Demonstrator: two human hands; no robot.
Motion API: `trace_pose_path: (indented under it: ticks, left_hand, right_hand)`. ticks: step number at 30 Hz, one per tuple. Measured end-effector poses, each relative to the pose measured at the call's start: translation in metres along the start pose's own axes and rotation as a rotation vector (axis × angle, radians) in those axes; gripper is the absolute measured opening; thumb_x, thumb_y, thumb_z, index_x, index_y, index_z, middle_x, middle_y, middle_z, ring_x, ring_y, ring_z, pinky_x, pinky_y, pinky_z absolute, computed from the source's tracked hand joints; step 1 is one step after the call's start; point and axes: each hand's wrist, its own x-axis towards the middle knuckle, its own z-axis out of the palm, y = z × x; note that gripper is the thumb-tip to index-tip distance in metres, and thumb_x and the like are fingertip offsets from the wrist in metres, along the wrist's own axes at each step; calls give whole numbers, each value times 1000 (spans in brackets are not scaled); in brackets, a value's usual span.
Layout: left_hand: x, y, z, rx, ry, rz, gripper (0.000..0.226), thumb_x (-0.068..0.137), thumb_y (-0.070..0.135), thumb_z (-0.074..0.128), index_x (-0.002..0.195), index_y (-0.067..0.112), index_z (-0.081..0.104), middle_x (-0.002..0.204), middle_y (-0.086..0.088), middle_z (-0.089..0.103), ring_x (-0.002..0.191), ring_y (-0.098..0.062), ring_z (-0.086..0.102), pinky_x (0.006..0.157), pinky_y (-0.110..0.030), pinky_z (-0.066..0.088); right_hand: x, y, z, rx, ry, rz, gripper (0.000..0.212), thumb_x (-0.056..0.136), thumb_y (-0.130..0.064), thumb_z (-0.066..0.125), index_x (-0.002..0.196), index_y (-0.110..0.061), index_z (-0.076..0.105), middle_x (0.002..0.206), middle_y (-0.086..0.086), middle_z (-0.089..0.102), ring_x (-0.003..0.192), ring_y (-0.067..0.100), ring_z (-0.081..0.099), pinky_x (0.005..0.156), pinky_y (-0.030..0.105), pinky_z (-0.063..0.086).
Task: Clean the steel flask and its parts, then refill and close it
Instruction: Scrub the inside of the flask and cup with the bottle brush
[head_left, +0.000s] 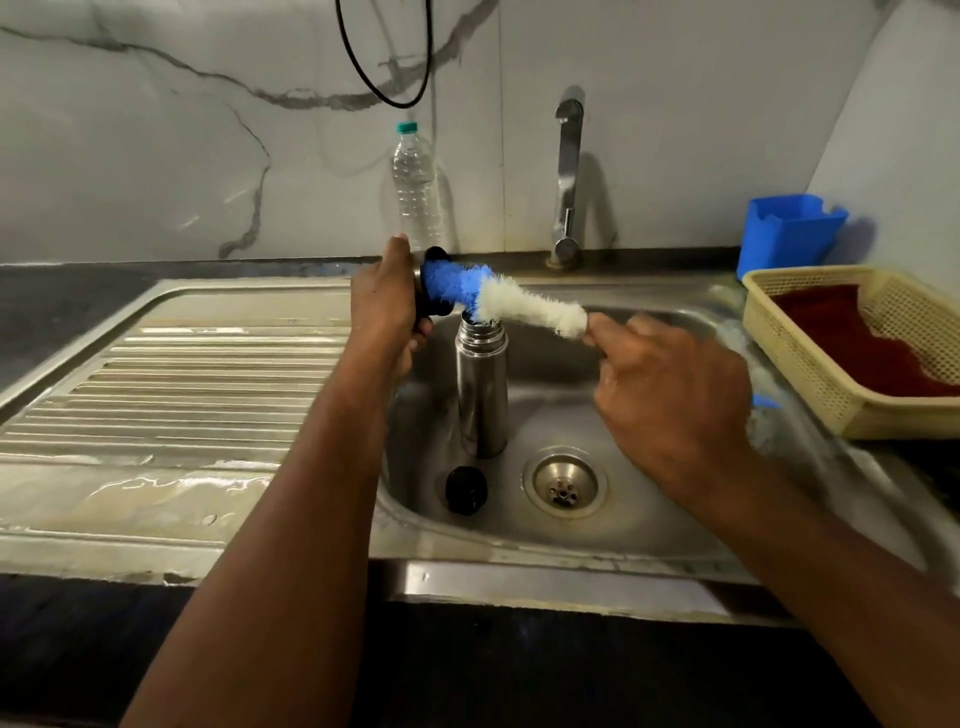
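Steel flask (482, 395) upright in sink (649, 530) between hands, left hand (387, 306) gripping cap (434, 283), right hand (670, 395) gripping brush (519, 304)

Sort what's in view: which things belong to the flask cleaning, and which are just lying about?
Job:
steel flask, upright in sink
bottle brush
black-rimmed cup in left hand
black stopper
tap
right hand

Lying about:
plastic bottle
blue holder
basket

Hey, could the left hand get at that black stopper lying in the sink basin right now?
Probably not yet: the left hand is gripping the flask cap. The black stopper itself lies uncovered beside the flask.
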Motion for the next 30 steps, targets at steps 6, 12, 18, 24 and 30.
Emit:
trace_pose_path:
  ticks: [6,12,18,24,30]
  left_hand:
    - [-8,0,2,-156,-151,353,27,113,18,37,105,10,61,80,-6,63,54,-9,55,42,-21,38]
    - [-6,0,1,-54,-103,305,36,114,31,41,96,13,66,66,-9,58,44,-15,45,36,-19,32]
    - [0,1,-3,11,-106,114,44,111,43,41,98,8,64,61,-6,52,42,-17,38,35,-19,27]
    - [-8,-1,1,-6,-199,470,29,114,22,44,121,-1,59,91,-14,57,58,-2,58,51,-13,45]
    - [-4,-3,-16,164,-346,549,36,102,19,69,135,9,59,126,-12,66,103,-21,73,78,-35,61]
  right_hand:
    - [7,-3,-2,1148,-716,494,21,102,-25,62,99,-20,82,52,-6,51,38,9,33,44,21,23]
    - [0,7,-9,492,-279,105,18,99,-21,65,108,-25,80,67,-1,67,54,14,55,53,29,46]
    - [-1,5,-10,161,-97,32,24,92,-18,63,110,-25,77,69,-5,62,58,21,55,50,25,29]
    - [3,3,-13,1345,-959,517,26,104,-27,57,107,-16,81,52,-1,38,38,7,19,41,19,11]
    - [2,25,-11,867,-451,321,18,102,-27,63,106,-24,81,60,-8,63,49,8,50,50,26,45]
